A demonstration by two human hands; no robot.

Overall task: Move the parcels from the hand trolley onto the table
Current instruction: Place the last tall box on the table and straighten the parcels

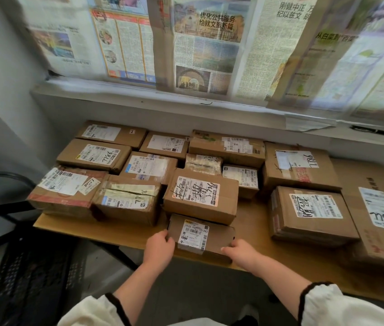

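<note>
White sleeves [322, 302] with dark trim frame two bare forearms reaching over the near edge of the desk [252, 220]. The left hand [160, 249] and right hand [242, 252] each have their grip clamped on one end of a small parcel [219, 236], fingers curled round its left and right ends. It lies flat at the desk's front edge, touching a larger labelled box [200, 196] behind it. More cardboard parcels [94, 156] fill the desk in rows up to the wall. Newspapers [209, 43] cover the window above.
</note>
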